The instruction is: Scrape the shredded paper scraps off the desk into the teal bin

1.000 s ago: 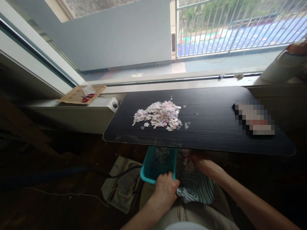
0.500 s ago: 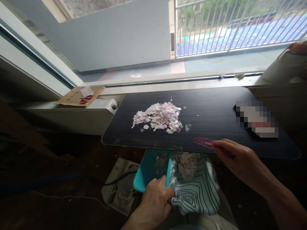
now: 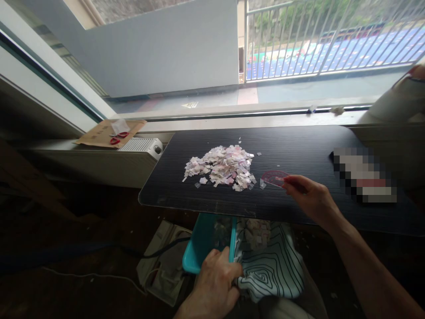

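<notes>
A pink see-through protractor (image 3: 274, 177) is pinched in my right hand (image 3: 307, 191), held over the dark tabletop just right of a heap of small paper scraps (image 3: 229, 164). My left hand (image 3: 217, 277) is closed on the near rim of a turquoise plastic bin (image 3: 193, 253) below the table's front edge. Scraps lie inside the bin. Beside it, a white cloth with black wavy lines (image 3: 275, 261) spreads under the table edge, and more scraps (image 3: 257, 232) rest on it. The left fingertips are partly hidden behind the hand and also touch the cloth.
The dark table (image 3: 299, 146) stands against the window sill. On its right lies a blurred-out object (image 3: 365, 175). Red-handled scissors (image 3: 119, 136) rest on a brown envelope (image 3: 99, 135) by a white heater (image 3: 142, 146). A power cord (image 3: 99, 275) runs across the floor.
My right hand has raised the protractor from the table's front edge and brought it inward over the top, closer to the scrap heap. The left hand keeps its grip on the bin.
</notes>
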A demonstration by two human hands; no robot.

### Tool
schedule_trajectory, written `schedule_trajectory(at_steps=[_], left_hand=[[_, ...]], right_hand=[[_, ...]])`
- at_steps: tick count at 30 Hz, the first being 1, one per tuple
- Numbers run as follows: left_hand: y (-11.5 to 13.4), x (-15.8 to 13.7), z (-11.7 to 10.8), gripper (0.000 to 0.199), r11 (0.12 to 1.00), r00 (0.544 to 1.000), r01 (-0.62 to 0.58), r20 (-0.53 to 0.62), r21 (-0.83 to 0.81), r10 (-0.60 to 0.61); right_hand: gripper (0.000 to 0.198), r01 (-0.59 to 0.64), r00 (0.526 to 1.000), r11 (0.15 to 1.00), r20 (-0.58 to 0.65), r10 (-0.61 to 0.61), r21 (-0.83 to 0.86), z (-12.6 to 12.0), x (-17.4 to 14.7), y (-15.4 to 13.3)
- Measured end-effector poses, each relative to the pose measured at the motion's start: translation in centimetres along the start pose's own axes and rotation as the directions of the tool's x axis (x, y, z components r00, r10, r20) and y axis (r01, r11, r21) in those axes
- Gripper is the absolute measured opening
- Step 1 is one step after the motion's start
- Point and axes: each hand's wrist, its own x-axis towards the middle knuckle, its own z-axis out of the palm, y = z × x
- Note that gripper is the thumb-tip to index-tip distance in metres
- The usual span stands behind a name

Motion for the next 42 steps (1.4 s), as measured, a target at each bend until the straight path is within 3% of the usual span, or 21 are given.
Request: schedule_trajectory(at_steps=[7, 13, 18, 25, 29, 34, 38, 42], left_hand=[[0.3, -0.2, -0.3, 0.004, 1.0, 1.0, -0.015, 0.001, -0.016, 0.015], [0.6, -0.3, -0.5, 0.005, 1.0, 1.0, -0.014, 0.013, -0.023, 0.014], [1.0, 0.1, -0.5, 0.004, 0.999, 0.999, -0.044, 0.023, 0.003, 0.044], [1.4, 0.2, -0.6, 0.002, 0.996, 0.996, -0.084, 0.041, 0.015, 0.083], [1.5, 0.0, -0.6, 0.002, 0.997, 0.997, -0.071, 0.037, 0.02, 0.07], [1.5, 0.1, -0.4, 0.003, 0.997, 0.997, -0.08, 0.022, 0.019, 0.08], [1.4, 0.3, -0.3, 0.005, 0.995, 0.996, -0.092, 0.023, 0.034, 0.091], [1.3, 0.3, -0.3, 0.007, 0.994, 0.995, -0.1, 0.021, 0.046, 0.099]], right_hand=[[0.022, 0.169, 0.978, 0.983, 0.136, -0.157, -0.078, 2.6, 1.3, -3.2], [0.023, 0.241, 0.97, 0.96, 0.065, -0.234, -0.144, 3.4, 1.7, -3.6], [0.019, 0.305, 0.948, 0.945, 0.131, -0.29, -0.114, 3.2, 0.5, -4.1], [0.02, 0.301, 0.949, 0.943, 0.143, -0.282, -0.138, 2.8, 0.2, -4.6], [0.023, 0.276, 0.961, 0.946, 0.086, -0.265, -0.172, 2.8, 0.3, -4.5], [0.021, 0.288, 0.953, 0.942, 0.149, -0.265, -0.17, 2.6, 0.0, -4.6], [0.021, 0.263, 0.964, 0.943, 0.103, -0.246, -0.205, 2.3, -0.2, -4.7], [0.019, 0.302, 0.944, 0.944, 0.18, -0.277, -0.132, 2.4, -0.8, -5.2]])
